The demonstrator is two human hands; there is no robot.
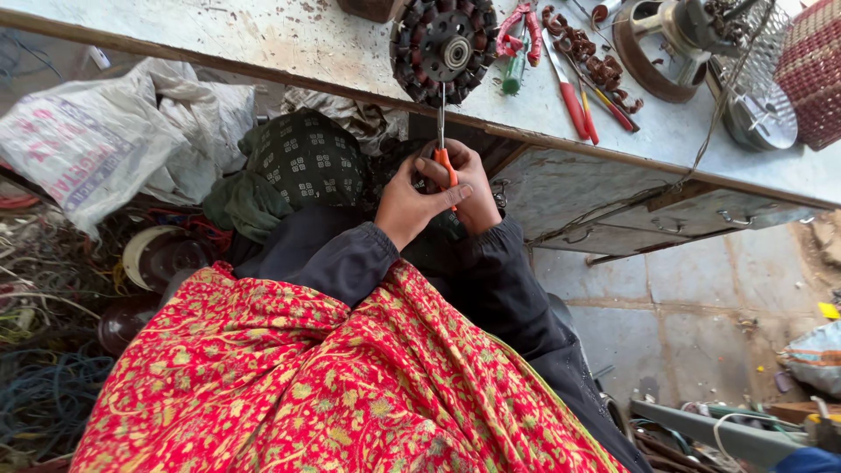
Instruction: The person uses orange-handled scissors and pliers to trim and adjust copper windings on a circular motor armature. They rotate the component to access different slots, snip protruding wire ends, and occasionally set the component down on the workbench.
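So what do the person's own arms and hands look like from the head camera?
Both hands, the left hand and the right hand, are bare: no gloves, and no rings or watch that show. Each arm wears a dark navy long sleeve with a plain cuff. A red floral-patterned shawl drapes over the arms.

Both hands wrap an orange-handled screwdriver (443, 140): the left hand (408, 203) and right hand (469, 188) are clasped together. Just beyond them, its metal shaft reaches the round copper-wound motor stator (442, 48) at the grey worktop (289, 44) edge; red-handled tools (574, 101) lie right of it.
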